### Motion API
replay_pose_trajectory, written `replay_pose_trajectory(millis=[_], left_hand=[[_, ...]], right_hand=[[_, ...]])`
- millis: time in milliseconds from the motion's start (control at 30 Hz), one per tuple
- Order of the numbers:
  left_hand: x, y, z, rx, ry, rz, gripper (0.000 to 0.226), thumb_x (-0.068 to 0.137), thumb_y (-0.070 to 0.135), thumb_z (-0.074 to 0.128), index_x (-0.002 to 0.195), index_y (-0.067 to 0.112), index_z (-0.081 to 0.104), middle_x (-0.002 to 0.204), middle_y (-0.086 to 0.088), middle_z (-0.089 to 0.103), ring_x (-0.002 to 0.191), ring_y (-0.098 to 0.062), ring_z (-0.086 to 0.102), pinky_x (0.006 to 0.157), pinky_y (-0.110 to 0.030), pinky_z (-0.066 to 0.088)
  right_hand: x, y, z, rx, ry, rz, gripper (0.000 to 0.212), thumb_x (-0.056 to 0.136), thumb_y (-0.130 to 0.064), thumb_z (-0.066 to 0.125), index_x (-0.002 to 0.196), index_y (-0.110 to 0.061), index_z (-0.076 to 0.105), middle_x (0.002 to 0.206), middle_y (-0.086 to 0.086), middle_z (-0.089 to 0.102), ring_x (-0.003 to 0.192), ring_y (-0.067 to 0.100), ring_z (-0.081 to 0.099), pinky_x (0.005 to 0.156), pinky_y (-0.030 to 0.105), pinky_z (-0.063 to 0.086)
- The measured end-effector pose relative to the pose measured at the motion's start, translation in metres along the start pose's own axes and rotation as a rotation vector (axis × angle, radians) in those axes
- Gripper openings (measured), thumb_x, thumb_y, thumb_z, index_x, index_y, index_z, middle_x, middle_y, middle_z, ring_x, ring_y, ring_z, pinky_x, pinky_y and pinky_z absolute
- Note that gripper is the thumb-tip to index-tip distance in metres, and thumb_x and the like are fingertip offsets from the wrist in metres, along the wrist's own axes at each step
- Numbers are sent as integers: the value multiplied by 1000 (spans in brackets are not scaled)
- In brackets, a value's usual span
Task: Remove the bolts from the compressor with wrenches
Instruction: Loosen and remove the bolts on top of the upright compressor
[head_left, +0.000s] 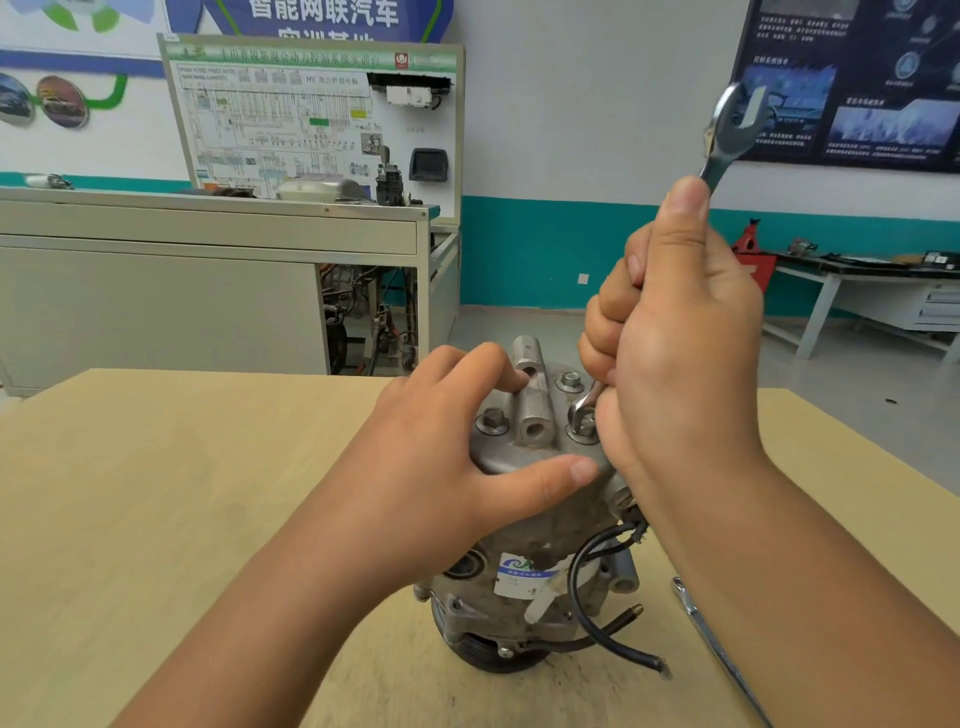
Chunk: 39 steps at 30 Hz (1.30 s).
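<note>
A grey metal compressor stands upright on the wooden table, a black cable looping off its side. Three bolts show on its top cover: one at the left, one at the back right, one at the front right. My right hand grips a silver combination wrench held nearly upright; its lower ring end sits on the front right bolt, its open jaw points up. My left hand holds the cover, thumb along the front rim and fingers over the top.
A second wrench lies on the table to the right of the compressor, partly under my right forearm. Behind the table stand a grey training bench with a wiring display board and, at the far right, a workbench with parts.
</note>
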<state>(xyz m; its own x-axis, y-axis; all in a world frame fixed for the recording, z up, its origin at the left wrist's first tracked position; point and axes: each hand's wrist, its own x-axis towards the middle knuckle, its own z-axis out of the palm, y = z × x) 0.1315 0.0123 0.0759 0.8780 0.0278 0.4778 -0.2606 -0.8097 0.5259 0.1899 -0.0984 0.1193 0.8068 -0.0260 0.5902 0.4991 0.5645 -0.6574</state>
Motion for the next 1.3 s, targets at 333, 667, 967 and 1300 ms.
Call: replay_pose_trajectory(millis=[333, 667, 967, 1300], left_hand=[[49, 47, -46, -329, 118, 187, 49, 78, 64, 36, 106, 33, 61, 96, 29, 62, 94, 20, 54, 77, 2, 39], [91, 98, -35, -673, -100, 239, 23, 97, 25, 49, 93, 8, 65, 80, -3, 72, 61, -15, 68, 57, -26, 56], [94, 96, -24, -774, 5, 199, 34, 101, 24, 39, 80, 7, 60, 66, -7, 67, 49, -14, 62, 52, -25, 54], [96, 75, -34, -963, -174, 189, 41, 103, 27, 33, 83, 10, 64, 67, -3, 70, 56, -9, 63, 40, -13, 45]], right_hand=[[-3, -1, 0, 5, 1, 17, 48, 98, -39, 36, 52, -24, 38, 40, -10, 28, 34, 4, 21, 36, 12, 20], [-2, -2, 0, 66, 4, 56, 48, 97, -39, 38, 52, -25, 44, 45, -11, 27, 34, 3, 23, 38, 10, 21], [5, -8, -7, 137, -126, 203, 41, 84, -48, 42, 58, -18, 32, 42, -10, 25, 33, 3, 18, 37, 9, 19], [14, -3, -8, 287, -456, 429, 51, 81, -59, 34, 58, -15, 44, 43, -3, 26, 36, 9, 23, 39, 16, 25]])
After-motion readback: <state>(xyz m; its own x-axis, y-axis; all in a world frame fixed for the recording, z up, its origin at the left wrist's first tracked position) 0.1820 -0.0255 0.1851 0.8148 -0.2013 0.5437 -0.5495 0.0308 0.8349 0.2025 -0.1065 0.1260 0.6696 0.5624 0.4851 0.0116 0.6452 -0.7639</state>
